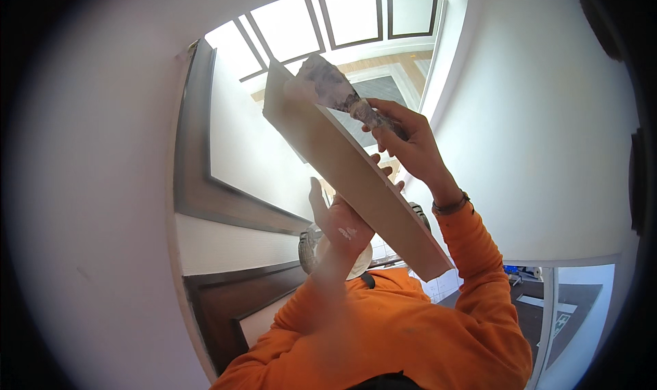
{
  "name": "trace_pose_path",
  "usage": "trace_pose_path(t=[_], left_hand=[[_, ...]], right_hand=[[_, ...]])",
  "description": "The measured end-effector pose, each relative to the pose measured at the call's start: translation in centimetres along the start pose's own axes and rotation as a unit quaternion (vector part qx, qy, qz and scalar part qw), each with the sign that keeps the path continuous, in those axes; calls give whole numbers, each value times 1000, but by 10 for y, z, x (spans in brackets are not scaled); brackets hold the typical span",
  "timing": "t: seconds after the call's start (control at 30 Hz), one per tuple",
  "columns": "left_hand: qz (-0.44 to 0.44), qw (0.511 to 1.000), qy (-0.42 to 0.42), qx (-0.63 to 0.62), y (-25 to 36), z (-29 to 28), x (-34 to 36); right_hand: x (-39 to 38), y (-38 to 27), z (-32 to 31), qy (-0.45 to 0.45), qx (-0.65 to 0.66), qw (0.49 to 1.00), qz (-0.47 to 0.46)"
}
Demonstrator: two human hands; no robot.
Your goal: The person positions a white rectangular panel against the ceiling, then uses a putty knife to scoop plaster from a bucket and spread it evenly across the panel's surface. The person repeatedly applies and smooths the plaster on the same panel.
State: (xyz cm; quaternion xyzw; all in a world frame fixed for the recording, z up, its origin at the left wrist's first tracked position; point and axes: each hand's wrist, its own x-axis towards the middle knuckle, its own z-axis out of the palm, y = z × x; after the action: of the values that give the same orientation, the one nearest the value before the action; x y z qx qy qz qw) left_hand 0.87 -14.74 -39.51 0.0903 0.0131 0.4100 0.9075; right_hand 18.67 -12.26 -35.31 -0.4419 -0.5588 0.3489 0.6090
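Observation:
A long, narrow brownish-grey board [349,178] slants across the middle, its upper end to the left and its lower end to the right. My left hand [347,227] grips it around the middle from below, the thumb on the near side and fingertips showing past the far edge. In my right hand [419,147] is the handle of a putty knife [335,85], its wide blade smeared with whitish-grey paste. The blade lies at the board's upper end; whether it touches the face is blurred. White smudges mark the left hand.
Smooth pale walls [547,130] curve close on both sides. Dark-trimmed white panelling [195,198] runs down the left. A wood floor with a dark grey area [380,92] lies beyond the board. At lower right, an opening shows a dark surface [530,318] with small items.

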Motion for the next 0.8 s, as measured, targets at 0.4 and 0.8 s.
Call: trace_pose_path(t=[0.4, 0.8], left_hand=[[-16, 1000, -15, 10, -8, 0, 2], [-67, 970, -183, -145, -18, -27, 2]], right_hand=[[-1, -2, -11, -19, -74, 995, -57], [24, 11, -12, 21, -292, 910, -293]])
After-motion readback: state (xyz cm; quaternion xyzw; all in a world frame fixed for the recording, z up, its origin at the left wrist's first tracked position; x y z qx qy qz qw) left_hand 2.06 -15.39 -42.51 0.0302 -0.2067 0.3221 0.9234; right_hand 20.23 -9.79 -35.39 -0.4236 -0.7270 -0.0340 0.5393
